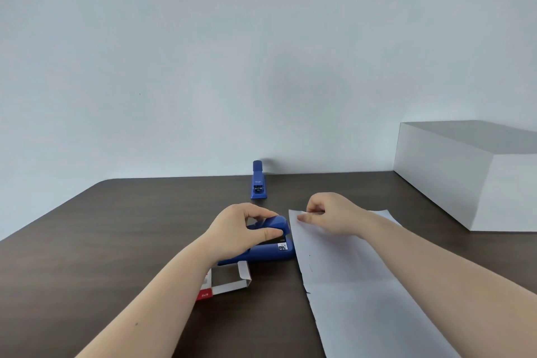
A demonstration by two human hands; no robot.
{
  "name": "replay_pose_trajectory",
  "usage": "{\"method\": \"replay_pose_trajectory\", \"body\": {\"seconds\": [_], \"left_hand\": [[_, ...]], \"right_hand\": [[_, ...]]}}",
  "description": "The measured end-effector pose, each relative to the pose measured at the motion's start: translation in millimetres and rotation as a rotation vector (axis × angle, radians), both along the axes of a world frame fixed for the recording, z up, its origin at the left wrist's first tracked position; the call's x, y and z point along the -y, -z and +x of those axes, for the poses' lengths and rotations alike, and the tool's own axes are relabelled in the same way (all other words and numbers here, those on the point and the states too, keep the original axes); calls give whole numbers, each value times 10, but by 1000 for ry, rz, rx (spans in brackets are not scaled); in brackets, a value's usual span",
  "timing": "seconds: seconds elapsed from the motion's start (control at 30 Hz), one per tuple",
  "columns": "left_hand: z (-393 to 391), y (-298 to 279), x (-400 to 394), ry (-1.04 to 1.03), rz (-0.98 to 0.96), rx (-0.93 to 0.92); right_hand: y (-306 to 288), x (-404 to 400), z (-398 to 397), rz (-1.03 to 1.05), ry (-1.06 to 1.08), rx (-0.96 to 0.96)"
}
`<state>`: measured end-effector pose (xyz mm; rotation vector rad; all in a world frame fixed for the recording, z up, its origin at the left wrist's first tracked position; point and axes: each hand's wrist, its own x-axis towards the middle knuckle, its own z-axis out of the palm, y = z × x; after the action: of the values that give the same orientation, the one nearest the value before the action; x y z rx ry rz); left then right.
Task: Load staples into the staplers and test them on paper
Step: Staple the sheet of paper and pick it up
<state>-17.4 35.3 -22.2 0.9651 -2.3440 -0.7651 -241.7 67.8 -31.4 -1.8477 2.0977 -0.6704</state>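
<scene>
A blue stapler [268, 251] lies on the dark table with its nose pointing right, its top arm raised a little. My left hand [241, 229] grips that top arm from above, thumb on the near side. A white sheet of paper [357, 285] lies to the right, its far left corner next to the stapler's nose. My right hand [328, 216] pinches that corner between thumb and fingers. A second blue stapler [258, 182] stands apart at the back of the table, near the wall. An open staple box [225, 280], red and white, lies by my left forearm.
A large white box [470, 171] occupies the back right of the dark brown table [116, 241]. A plain pale wall rises behind the table's far edge. The table's rounded left corner is at the back left.
</scene>
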Motion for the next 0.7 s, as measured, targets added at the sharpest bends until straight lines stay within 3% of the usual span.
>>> {"method": "replay_pose_trajectory", "body": {"seconds": [0.2,0.33,0.53,0.7], "left_hand": [[-5,32,20,-22,-26,21],[-27,7,-19,-28,-58,17],[-325,-99,-3,-350,-104,-15],[-559,-10,42,-340,-53,185]], "right_hand": [[-11,68,222,12,37,-151],[-23,95,340,21,36,-128],[-13,132,329,18,64,-113],[24,115,274,12,66,-44]]}}
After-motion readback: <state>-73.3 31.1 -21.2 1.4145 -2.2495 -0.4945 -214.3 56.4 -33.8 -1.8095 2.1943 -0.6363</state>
